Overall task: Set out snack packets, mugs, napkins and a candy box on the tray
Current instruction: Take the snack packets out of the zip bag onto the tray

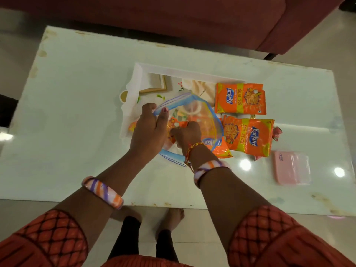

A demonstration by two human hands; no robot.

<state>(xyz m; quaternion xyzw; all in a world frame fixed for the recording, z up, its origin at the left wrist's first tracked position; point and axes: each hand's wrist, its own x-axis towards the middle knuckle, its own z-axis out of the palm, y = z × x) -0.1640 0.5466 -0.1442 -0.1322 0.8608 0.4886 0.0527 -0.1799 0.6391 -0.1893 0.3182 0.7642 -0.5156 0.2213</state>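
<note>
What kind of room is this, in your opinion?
Probably a home living room: a low white table stands before a dark red sofa, and the person stands barefoot on a tiled floor.

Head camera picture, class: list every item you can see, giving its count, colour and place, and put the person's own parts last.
Glossy white table: one, fills the middle of the view.
White rimmed tray: one, on the table centre, floral print inside.
Clear zip bag with blue seal: one, over the tray, mouth held open.
Orange snack packets: two lie flat right of the bag, far and near; at least one more inside the bag.
Pink flat case: one, table right.
Dark red sofa: one, beyond the table.
Striped bangles: two, left wrist, right wrist.
Left hand: its grip holds the bag's rim.
Right hand: reaches inside the bag; grip unclear.
</note>
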